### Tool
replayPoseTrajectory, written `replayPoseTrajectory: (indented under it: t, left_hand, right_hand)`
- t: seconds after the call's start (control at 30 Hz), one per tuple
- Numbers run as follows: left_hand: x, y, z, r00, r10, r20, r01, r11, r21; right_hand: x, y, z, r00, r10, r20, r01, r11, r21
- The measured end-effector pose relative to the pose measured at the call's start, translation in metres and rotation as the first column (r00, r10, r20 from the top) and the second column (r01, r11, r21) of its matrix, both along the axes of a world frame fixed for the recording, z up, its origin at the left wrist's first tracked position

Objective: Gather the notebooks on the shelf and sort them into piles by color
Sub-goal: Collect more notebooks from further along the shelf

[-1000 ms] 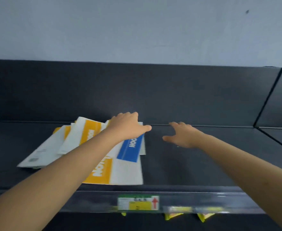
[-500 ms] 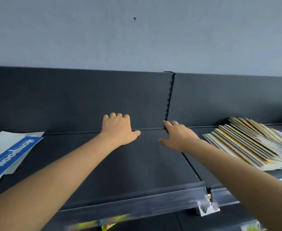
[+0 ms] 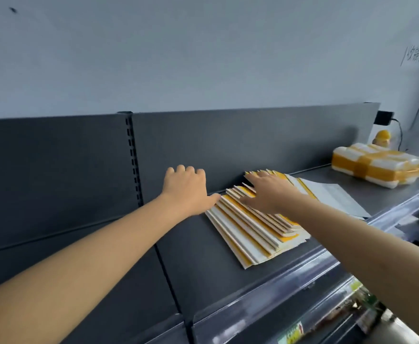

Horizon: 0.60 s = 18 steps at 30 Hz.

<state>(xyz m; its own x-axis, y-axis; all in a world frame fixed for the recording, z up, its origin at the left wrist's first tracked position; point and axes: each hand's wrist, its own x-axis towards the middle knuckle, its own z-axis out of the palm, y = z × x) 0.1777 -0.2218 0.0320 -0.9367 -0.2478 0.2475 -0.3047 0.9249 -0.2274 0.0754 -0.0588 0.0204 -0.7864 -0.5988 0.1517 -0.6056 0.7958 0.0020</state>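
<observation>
Having swung right, I am laying my spread right hand [image 3: 270,192] flat on the fanned yellow-and-white paper notebooks [image 3: 248,234] on the dark metal shelf [image 3: 203,269], my relaxed, empty left hand [image 3: 186,187] thumbing their corner to gather them.

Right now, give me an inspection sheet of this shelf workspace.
Surface: dark grey shelf, level.
Job's things: fanned stack of yellow-and-white notebooks lying flat; no other colour in view.
Clutter: wrapped yellow-and-white bundle far right; white sheet beside the stack.
Hands: left hand at the stack's left edge, thumb at its corner; right hand flat on top.
Cables: black cable hanging from a plug, far right.
Surroundings: grey wall; clear price rail along the shelf front.
</observation>
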Motion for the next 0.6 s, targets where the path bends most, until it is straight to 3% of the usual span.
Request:
replayPoseTrajectory:
  t: [0.1,0.27,0.37,0.47,0.6]
  left_hand:
    - [-0.056,0.045,-0.006,1.000,-0.008,-0.015,0.009,0.999,0.043]
    - [-0.153,0.115,-0.020,0.997,0.075,-0.031,-0.069,0.984,0.166]
    - [-0.200,0.144,-0.024,0.988,0.148,0.052,-0.157,0.947,0.280]
    - [-0.228,0.154,-0.024,0.962,0.231,0.147,-0.271,0.877,0.396]
    - [-0.247,0.156,-0.024,0.930,0.321,0.181,-0.368,0.778,0.509]
  right_hand:
    - [-0.066,0.050,-0.007,0.998,-0.068,-0.012,0.068,0.998,-0.007]
    - [-0.193,0.156,-0.027,0.939,-0.333,0.087,0.337,0.941,-0.026]
    - [-0.243,0.202,-0.037,0.835,-0.438,0.334,0.451,0.891,0.040]
    - [-0.270,0.216,-0.037,0.614,-0.391,0.686,0.546,0.838,-0.011]
    - [-0.289,0.211,-0.037,0.526,-0.265,0.808,0.504,0.863,-0.045]
